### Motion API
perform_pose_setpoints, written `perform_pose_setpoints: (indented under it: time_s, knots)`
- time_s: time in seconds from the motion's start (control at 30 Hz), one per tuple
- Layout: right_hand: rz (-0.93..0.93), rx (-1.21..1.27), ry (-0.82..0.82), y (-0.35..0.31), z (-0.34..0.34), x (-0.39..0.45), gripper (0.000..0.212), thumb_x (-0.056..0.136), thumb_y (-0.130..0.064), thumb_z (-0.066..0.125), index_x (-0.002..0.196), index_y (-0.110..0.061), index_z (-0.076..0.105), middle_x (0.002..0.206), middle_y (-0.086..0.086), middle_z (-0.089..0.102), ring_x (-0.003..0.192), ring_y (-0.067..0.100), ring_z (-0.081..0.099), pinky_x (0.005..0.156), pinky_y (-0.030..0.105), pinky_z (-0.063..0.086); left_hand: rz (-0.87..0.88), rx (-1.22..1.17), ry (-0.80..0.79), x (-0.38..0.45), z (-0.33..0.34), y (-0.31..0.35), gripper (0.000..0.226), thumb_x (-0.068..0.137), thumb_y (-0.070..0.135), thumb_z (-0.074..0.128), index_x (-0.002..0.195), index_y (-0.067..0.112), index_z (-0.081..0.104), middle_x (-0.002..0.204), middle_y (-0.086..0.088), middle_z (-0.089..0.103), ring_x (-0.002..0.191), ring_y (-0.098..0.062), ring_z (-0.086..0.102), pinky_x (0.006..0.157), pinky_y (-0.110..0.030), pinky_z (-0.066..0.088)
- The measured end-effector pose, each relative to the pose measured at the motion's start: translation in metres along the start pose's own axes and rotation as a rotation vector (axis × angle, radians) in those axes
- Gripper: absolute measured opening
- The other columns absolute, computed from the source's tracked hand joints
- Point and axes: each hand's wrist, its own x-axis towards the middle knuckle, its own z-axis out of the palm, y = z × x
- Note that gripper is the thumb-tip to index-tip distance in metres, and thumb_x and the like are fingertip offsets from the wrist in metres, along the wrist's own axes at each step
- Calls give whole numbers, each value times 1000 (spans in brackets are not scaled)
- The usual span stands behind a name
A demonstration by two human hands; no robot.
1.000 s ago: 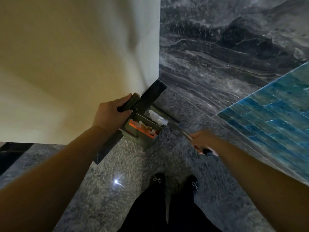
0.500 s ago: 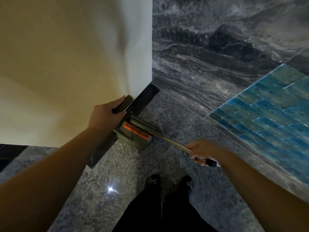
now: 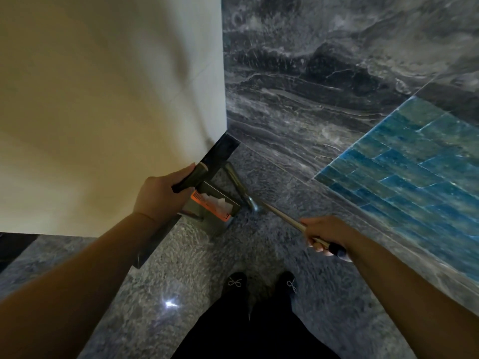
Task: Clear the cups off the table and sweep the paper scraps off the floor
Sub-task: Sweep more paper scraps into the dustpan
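Observation:
My left hand (image 3: 160, 194) grips the dark handle of a grey-green dustpan (image 3: 212, 207) that stands on the floor by the wall corner. An orange comb strip runs along the pan's edge, and white paper scraps (image 3: 212, 202) lie inside. My right hand (image 3: 325, 233) holds the wooden stick of a broom (image 3: 281, 216). The broom's head (image 3: 237, 181) lies on the floor just right of the pan's mouth, next to the dark skirting. No cups are in view.
A cream wall (image 3: 103, 112) stands on the left and a dark marbled wall (image 3: 324, 86) ahead, with blue tiles (image 3: 414, 156) on the right. A black skirting board (image 3: 221, 149) runs along the cream wall. My two dark shoes (image 3: 261, 283) stand on the speckled grey floor.
The broom head has swung off the dustpan's mouth to its right side. The scraps that lay on the floor by the pan a second ago now sit inside it.

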Motion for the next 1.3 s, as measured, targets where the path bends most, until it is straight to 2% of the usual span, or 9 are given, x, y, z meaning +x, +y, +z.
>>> perform_pose_setpoints:
  time_s: [0.2,0.33,0.47,0.67,0.77,0.87,1.0,1.13,1.3]
  knots:
    - [7,-96,82,19,-4,-7,33,74,6,55,106,15,59,68,20,55,42,17,44,39,22,32,43,-2,-22,-11,2,8,56,81,18,75,130,35,57,110,-1,72,87,-22,69,77,-36,54]
    - [38,-21,137,42,-5,-20,39,75,8,52,113,17,53,63,18,54,37,16,43,37,20,33,60,-33,-93,-13,-2,24,64,68,49,63,130,37,56,113,1,71,95,-17,68,84,-35,54]
    - [61,56,198,65,-7,-38,8,78,7,52,79,8,60,54,16,53,35,16,44,37,19,33,130,11,-170,-10,6,48,57,79,29,73,132,35,55,116,-1,70,99,-22,68,90,-35,53]
    - [48,170,293,117,-14,-67,26,81,8,53,57,-2,50,37,5,48,30,12,43,36,20,34,353,76,-285,-10,29,105,60,76,39,63,134,29,54,116,-9,69,92,-28,68,84,-40,56]
    - [43,193,361,145,-19,-82,33,81,6,54,51,-6,47,35,-2,47,31,9,43,43,24,38,488,101,-381,-12,51,138,55,84,22,73,135,28,53,113,-8,70,80,-20,66,73,-22,51]
    - [66,254,403,172,-27,-93,20,83,3,56,65,-4,55,36,-7,48,34,7,43,42,19,38,596,91,-431,-17,75,174,53,83,23,73,132,30,54,110,-4,71,77,-7,62,71,-8,44]
    - [98,342,469,205,-41,-115,17,85,-2,58,100,-1,66,64,10,62,50,18,51,57,31,46,666,70,-506,-37,115,230,52,82,19,73,131,29,56,126,13,56,116,1,48,99,-12,32]
    - [147,566,558,253,-61,-143,26,84,-4,66,110,0,67,65,11,61,47,17,51,51,28,46,771,116,-580,-62,163,286,52,82,21,73,129,38,56,114,13,65,100,2,57,83,-4,37]
    - [146,800,679,315,-79,-176,31,80,-7,73,110,-13,70,57,5,59,39,12,48,41,21,44,875,186,-696,-104,230,357,52,82,27,73,129,41,56,112,4,71,90,-11,66,77,-19,49]
